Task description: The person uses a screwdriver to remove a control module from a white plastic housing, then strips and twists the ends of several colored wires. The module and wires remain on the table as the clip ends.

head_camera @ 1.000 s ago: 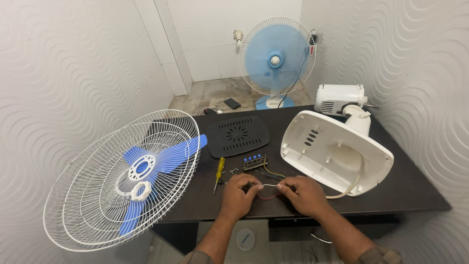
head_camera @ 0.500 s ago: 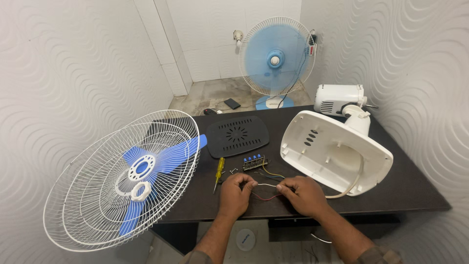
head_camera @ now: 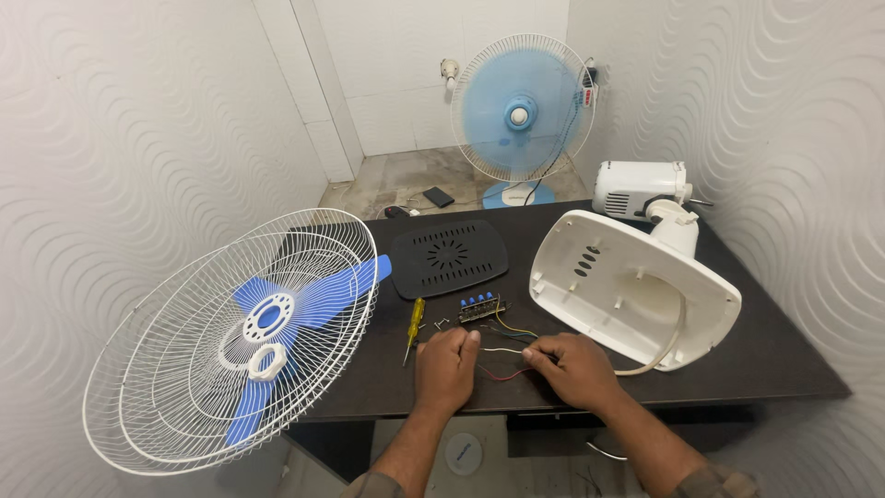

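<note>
A person's two hands rest near the front edge of a dark table (head_camera: pixel 737 360), working a small bundle of thin wires (head_camera: pixel 502 355) that runs between them. The left hand (head_camera: pixel 445 369) lies knuckles up, fingers curled together over one end of the wires; the right hand (head_camera: pixel 576 369) lies opposite, its fingertips closed in a pinch on the other end. The wires, red, white, yellow and dark, lead back to a small switch block with blue buttons (head_camera: pixel 481 307) just beyond the hands. A yellow-handled screwdriver (head_camera: pixel 414 325) lies just left of the left hand. Behind it sits a black vented cover (head_camera: pixel 449 256). A white fan base, tipped up (head_camera: pixel 631 286), stands at right, a wire fan guard with blue blades (head_camera: pixel 249 332) overhangs the table's left side, and a complete blue fan (head_camera: pixel 521 115) stands on the floor beyond.
</note>
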